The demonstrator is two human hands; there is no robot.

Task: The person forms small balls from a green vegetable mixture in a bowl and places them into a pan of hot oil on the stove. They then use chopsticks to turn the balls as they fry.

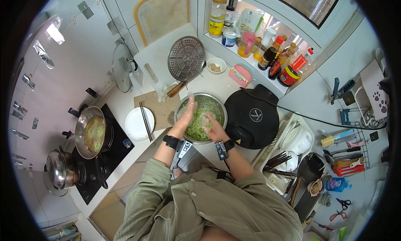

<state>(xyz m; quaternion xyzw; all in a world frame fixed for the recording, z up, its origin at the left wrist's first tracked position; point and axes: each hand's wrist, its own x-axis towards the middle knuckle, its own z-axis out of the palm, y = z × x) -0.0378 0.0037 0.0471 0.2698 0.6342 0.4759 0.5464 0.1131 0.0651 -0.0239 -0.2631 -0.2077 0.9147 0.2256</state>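
Note:
A metal bowl (224, 111) full of green vegetable shreds (199, 133) stands on the counter before me. My left hand (188, 113) is over its left side, fingers stretched out and pointing away from me, with nothing gripped. Across from it, my right hand (214, 129) hangs over the shreds with loosely bent fingers, apart and a little blurred. Thin clear plastic seems to cover both hands. Each wrist carries a black band with a small device.
Left of the bowl, chopsticks (146, 120) rest across a white plate (133, 126). A pan (92, 132) with a flat pancake and a lidded pot (60, 169) sit on the black hob (119, 151). Right stands a black round appliance (252, 115); behind, a perforated steel strainer (186, 57).

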